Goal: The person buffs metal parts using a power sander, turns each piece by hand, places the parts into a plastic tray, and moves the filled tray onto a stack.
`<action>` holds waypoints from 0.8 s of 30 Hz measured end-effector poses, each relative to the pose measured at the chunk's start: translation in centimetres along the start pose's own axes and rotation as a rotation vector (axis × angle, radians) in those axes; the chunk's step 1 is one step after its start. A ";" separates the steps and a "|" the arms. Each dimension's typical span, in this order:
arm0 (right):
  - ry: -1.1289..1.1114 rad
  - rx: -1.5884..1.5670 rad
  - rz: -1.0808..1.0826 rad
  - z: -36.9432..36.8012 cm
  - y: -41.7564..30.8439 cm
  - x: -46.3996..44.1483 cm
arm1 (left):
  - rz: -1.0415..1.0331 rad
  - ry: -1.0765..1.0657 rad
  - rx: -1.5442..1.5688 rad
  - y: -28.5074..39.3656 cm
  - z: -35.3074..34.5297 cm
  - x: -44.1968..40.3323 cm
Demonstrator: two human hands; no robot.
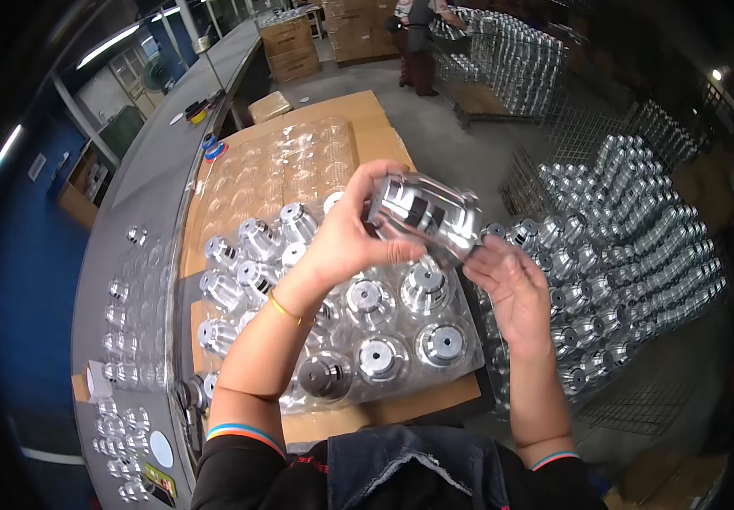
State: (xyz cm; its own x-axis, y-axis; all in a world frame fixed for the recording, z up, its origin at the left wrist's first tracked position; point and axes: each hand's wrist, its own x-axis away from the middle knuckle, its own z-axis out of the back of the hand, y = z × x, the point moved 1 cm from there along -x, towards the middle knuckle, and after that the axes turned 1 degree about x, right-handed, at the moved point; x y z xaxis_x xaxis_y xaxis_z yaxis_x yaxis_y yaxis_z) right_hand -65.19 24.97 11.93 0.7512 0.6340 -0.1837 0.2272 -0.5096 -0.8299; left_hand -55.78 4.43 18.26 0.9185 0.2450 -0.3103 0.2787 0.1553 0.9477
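My left hand point(351, 234) grips a shiny chrome-like metal cup point(426, 208), held tilted above the tray, with the thumb along its near side. My right hand point(513, 293) is at the cup's lower right end, fingers stretched out and palm turned up; whether the fingertips touch the cup I cannot tell. Below both hands, a clear plastic tray point(405, 395) holds several similar metal cups point(381, 359), each with a small dark hole in its top. Part of the tray is hidden by my left arm.
A clear moulded tray point(256, 174) lies on cardboard point(377, 115) beyond. Along the left runs a grey bench point(141, 191) with more cups and tape rolls point(213, 150). Stacked cups point(630, 229) with wire mesh stand at right. A person point(419, 42) works near stacks behind.
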 end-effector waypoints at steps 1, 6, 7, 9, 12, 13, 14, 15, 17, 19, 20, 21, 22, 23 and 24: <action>-0.066 -0.119 -0.030 -1.6 -0.6 -0.1 | -0.017 -0.005 0.017 1.0 -0.3 1.4; -0.181 -0.363 -0.197 -5.4 -0.6 1.4 | -0.097 -0.009 -0.002 3.0 -0.4 6.8; -0.190 -0.359 -0.205 -6.2 -0.7 2.0 | -0.099 0.003 -0.001 3.2 -0.4 7.6; -0.254 -0.325 -0.141 -7.4 -0.7 3.3 | -0.036 0.042 0.288 3.5 -0.3 8.9; -0.345 -0.155 -0.025 -7.8 0.4 4.4 | -0.029 0.084 0.360 3.2 0.5 10.6; -0.374 -0.039 0.083 -7.8 0.8 4.7 | -0.015 0.114 0.435 3.3 0.5 11.0; -0.406 0.097 0.097 -7.7 0.9 4.9 | 0.010 0.139 0.483 3.7 0.7 11.4; -0.418 0.097 0.089 -8.1 0.9 5.2 | 0.007 0.152 0.484 3.9 1.0 12.0; -0.398 0.100 0.010 -9.1 0.8 5.5 | -0.022 0.165 0.395 4.2 1.6 13.1; -0.410 0.035 -0.036 -10.0 0.5 5.6 | 0.017 0.189 0.399 5.0 1.6 13.9; -0.416 -0.029 -0.074 -10.5 0.4 5.4 | 0.000 0.181 0.376 4.9 1.7 14.2; -0.421 -0.092 -0.112 -10.8 0.4 5.2 | -0.016 0.172 0.355 4.8 1.8 14.5; -0.437 -0.114 -0.121 -11.0 0.6 5.1 | -0.014 0.174 0.343 5.0 1.8 14.8; -0.439 -0.111 -0.123 -11.1 0.7 5.1 | -0.017 0.178 0.345 4.9 2.0 15.0; -0.463 -0.122 -0.124 -11.2 0.9 5.0 | -0.055 0.169 0.340 4.9 2.2 15.2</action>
State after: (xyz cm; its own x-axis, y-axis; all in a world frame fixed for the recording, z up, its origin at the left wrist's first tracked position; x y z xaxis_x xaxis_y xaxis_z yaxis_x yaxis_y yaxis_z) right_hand -54.29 21.20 16.20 0.3654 0.8722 -0.3251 0.3893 -0.4604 -0.7978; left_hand -39.82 6.82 18.33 0.8485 0.4037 -0.3421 0.4293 -0.1470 0.8911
